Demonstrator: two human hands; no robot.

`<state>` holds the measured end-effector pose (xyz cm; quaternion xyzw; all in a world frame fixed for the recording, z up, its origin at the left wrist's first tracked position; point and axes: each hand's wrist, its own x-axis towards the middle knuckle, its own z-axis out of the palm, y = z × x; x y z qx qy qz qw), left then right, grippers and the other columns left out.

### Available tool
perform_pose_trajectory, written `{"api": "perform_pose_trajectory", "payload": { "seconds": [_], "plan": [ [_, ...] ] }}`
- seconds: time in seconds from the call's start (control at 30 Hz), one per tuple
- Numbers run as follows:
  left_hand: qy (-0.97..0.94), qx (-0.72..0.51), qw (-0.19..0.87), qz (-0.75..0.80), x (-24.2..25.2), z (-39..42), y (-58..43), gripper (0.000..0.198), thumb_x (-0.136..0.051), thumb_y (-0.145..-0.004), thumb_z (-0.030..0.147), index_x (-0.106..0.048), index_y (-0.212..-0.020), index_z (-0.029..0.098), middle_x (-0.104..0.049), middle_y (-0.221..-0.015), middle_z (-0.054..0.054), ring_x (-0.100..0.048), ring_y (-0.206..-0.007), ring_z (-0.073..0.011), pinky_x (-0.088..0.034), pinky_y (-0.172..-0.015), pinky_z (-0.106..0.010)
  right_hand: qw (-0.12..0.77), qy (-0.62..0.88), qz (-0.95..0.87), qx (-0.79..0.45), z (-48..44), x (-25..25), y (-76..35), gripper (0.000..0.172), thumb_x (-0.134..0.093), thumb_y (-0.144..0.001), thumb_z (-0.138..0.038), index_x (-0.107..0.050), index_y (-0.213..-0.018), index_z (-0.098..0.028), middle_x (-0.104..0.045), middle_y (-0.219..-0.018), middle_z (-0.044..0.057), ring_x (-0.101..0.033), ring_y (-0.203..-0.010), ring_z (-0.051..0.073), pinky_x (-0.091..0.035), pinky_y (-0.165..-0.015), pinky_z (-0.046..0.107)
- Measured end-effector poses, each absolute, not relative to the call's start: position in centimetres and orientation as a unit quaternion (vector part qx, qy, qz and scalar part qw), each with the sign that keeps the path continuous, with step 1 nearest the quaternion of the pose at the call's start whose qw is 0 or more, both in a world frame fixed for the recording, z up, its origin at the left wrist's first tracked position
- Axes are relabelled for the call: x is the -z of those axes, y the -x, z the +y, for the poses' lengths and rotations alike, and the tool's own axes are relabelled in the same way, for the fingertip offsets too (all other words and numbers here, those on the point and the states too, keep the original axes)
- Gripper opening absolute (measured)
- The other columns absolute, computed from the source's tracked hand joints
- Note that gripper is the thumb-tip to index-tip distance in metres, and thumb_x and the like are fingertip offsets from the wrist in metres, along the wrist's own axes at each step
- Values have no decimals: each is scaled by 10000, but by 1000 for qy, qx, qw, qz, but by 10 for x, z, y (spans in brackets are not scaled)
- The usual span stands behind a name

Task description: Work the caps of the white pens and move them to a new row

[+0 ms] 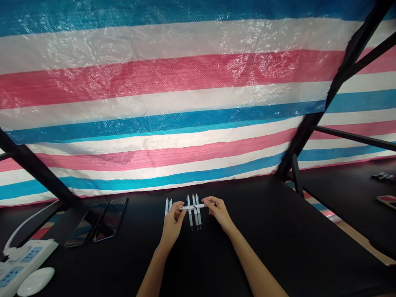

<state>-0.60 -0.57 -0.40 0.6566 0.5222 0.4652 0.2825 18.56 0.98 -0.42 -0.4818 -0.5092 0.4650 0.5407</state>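
A white pen (198, 206) is held crosswise, one end pinched by my left hand (173, 222) and the other by my right hand (220, 212). Below it, 3 white and grey pens (195, 220) lie side by side on the black table, tips toward me. Two more white pens (167, 205) lie just left of these, partly hidden behind my left hand. Whether the held pen touches the ones beneath it, I cannot tell.
Two dark phones (111, 219) lie on the table (123, 268) to the left. A white power strip (34, 253) and a white mouse (36, 281) are at the lower left. Striped sheeting (173, 161) hangs behind, with a black frame bar (309, 123) at right.
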Motion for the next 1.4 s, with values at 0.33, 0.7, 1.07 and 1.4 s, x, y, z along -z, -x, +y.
{"api": "perform_pose_trajectory", "payload": {
  "seconds": [0.33,0.7,1.07,1.4],
  "plan": [
    [-638,-495,275,521,5,-8,3,271,-532,-792,394,-582,-970,196,-583,-697,-1,-567,-629,-137,-475,-626,-270,529,469,-488,-512,7,1,-185,343,-597,-737,-466,-672,-798,-137,-343,-371,-88,-281,-352,58,-312,-401,201],
    [-422,-625,433,495,-8,-9,-1,482,-607,-732,490,-512,-1090,183,-598,-643,11,-570,-566,-117,-480,-588,-258,462,373,-562,-575,-2,2,-163,433,-501,-813,-528,-581,-995,-144,-543,-475,-44,-390,-345,72,-278,-375,196],
    [-352,-662,489,445,-8,-8,4,666,-621,-730,490,-374,-1284,215,-661,-777,-32,-576,-607,-110,-459,-617,-254,386,356,-625,-578,-17,-6,-155,438,-568,-806,-436,-576,-1144,-158,-573,-528,-31,-444,-406,76,-342,-423,198],
    [-360,-638,524,435,-3,-1,5,578,-646,-700,501,-521,-1163,179,-430,-559,63,-383,-475,-59,-300,-466,-196,528,414,-526,-522,0,-5,-169,355,-564,-768,-497,-622,-825,-152,-489,-419,-53,-357,-344,68,-256,-382,204]
  ]
}}
